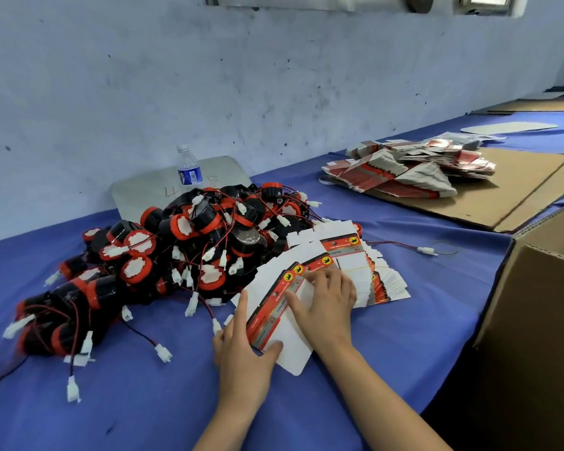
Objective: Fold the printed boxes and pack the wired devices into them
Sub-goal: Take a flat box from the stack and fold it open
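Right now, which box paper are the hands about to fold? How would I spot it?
Find the big pile of black-and-red wired devices on the blue table. Just right of it lies a fanned stack of flat printed boxes. The one you want is the nearest flat box, under the left hand and right hand: only it is being touched.

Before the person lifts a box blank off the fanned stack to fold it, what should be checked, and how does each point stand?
1. Left hand on nearest flat box blank: ok, thumb and fingers touch its edge.
2. Right hand steadies fanned stack: ok.
3. Only one blank separated: cannot tell.
4. Wired devices within reach: ok, piled left of the stack.
5. Any blank already folded: not ok, all lie flat.
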### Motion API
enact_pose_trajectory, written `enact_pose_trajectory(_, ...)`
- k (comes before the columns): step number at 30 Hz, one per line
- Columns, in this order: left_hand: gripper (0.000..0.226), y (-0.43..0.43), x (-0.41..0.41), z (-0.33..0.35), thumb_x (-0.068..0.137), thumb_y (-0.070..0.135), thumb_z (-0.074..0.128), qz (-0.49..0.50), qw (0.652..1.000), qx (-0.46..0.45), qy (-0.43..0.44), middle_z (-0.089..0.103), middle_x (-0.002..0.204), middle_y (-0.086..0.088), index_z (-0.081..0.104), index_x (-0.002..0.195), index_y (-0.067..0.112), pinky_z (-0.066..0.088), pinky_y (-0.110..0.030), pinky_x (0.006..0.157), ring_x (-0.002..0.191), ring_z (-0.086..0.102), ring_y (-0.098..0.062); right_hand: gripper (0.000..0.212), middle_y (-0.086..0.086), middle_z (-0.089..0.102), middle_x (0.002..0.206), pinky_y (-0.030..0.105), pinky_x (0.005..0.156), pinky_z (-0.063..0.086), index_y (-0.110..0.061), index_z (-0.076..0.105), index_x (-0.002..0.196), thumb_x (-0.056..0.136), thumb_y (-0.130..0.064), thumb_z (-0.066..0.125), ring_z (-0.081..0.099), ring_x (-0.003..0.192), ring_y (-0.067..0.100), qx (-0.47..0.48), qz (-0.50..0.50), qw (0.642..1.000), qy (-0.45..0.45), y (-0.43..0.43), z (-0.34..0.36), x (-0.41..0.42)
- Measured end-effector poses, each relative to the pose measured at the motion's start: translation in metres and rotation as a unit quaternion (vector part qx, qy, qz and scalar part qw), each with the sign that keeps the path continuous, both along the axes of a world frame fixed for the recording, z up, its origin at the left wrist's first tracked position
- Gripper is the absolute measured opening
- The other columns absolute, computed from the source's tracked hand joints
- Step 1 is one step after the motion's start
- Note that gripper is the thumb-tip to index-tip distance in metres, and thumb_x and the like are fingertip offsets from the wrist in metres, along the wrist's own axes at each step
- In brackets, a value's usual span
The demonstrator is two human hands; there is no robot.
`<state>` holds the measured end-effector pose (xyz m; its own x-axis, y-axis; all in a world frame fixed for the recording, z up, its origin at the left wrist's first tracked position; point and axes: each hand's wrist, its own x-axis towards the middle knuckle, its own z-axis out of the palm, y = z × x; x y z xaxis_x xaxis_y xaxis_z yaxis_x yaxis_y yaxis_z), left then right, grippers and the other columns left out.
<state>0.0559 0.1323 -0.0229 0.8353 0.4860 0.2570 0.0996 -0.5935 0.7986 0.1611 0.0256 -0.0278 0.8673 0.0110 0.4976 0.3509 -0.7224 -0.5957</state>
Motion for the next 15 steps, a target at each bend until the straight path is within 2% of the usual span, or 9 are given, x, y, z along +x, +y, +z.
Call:
enact_pose_trajectory(2, 0.09, 0.002, -0.001, 0.002, 0.081, 0.014, 0.075, -0.004, 0.997, -0.072, -0.028, 0.052, 0.119, 0.005, 0.018, 0.135, 0.057, 0.035, -0.036, 0.104, 0.119, 0.037, -0.016, 0.048, 0.004, 0.05, 0.121, 0.04, 0.108, 0.024, -0.014, 0.057, 0.113, 0.083, -0.051, 0.065, 0.038, 0.123, 0.025, 0.024, 0.001, 1.0, 0.004, -0.001, 0.002, -0.002)
enact_pose_trajectory(4, 0.077, 0.004, 0.0, 0.006, 0.086, 0.009, 0.071, -0.01, 0.975, -0.209, -0.074, 0.055, 0.122, 0.005, 0.031, 0.135, 0.053, 0.039, -0.032, 0.101, 0.117, 0.048, -0.007, 0.049, 0.003, 0.052, 0.12, 0.044, 0.111, 0.021, -0.014, 0.055, 0.112, 0.082, -0.051, 0.067, 0.038, 0.125, 0.023, 0.051, 0.002, 0.999, 0.001, -0.001, 0.004, -0.004)
enact_pose_trajectory(5, 0.071, 0.006, 0.001, 0.008, 0.089, 0.006, 0.067, -0.009, 0.956, -0.276, -0.102, 0.058, 0.123, 0.005, 0.035, 0.135, 0.049, 0.04, -0.032, 0.101, 0.117, 0.05, -0.004, 0.05, 0.003, 0.053, 0.121, 0.046, 0.113, 0.019, -0.014, 0.054, 0.113, 0.082, -0.051, 0.068, 0.038, 0.126, 0.023, 0.07, 0.006, 0.998, 0.002, -0.002, 0.005, -0.005)
enact_pose_trajectory(8, 0.058, 0.011, 0.004, 0.013, 0.093, 0.002, 0.057, 0.001, 0.894, -0.415, -0.169, 0.067, 0.116, 0.007, 0.041, 0.137, 0.035, 0.04, -0.033, 0.104, 0.123, 0.053, -0.009, 0.053, 0.0, 0.053, 0.119, 0.043, 0.116, 0.012, -0.015, 0.051, 0.113, 0.081, -0.053, 0.068, 0.041, 0.123, 0.019, 0.123, 0.025, 0.992, -0.001, -0.003, 0.011, -0.01)
enact_pose_trajectory(10, 0.053, 0.012, 0.005, 0.015, 0.096, 0.002, 0.05, -0.021, 0.846, -0.497, -0.193, 0.068, 0.114, 0.005, 0.04, 0.14, 0.03, 0.044, -0.031, 0.097, 0.118, 0.058, -0.013, 0.057, -0.002, 0.054, 0.115, 0.044, 0.115, 0.017, -0.015, 0.051, 0.114, 0.08, -0.059, 0.065, 0.042, 0.117, 0.015, 0.157, 0.039, 0.987, -0.018, -0.003, 0.015, -0.014)
enact_pose_trajectory(12, 0.05, 0.013, 0.005, 0.017, 0.095, 0.004, 0.048, -0.041, 0.81, -0.549, -0.203, 0.065, 0.112, 0.004, 0.041, 0.139, 0.027, 0.048, -0.032, 0.088, 0.107, 0.062, -0.015, 0.063, -0.004, 0.054, 0.113, 0.047, 0.11, 0.027, -0.013, 0.052, 0.114, 0.078, -0.065, 0.056, 0.041, 0.113, 0.011, 0.188, 0.065, 0.98, -0.03, -0.003, 0.017, -0.02)
enact_pose_trajectory(15, 0.048, 0.015, 0.004, 0.02, 0.091, 0.012, 0.053, -0.046, 0.799, -0.557, -0.222, 0.071, 0.106, 0.008, 0.045, 0.135, 0.027, 0.05, -0.033, 0.084, 0.098, 0.069, -0.012, 0.06, -0.008, 0.053, 0.107, 0.046, 0.102, 0.036, -0.014, 0.053, 0.111, 0.078, -0.064, 0.052, 0.044, 0.11, 0.015, 0.228, 0.102, 0.967, -0.044, -0.003, 0.018, -0.028)
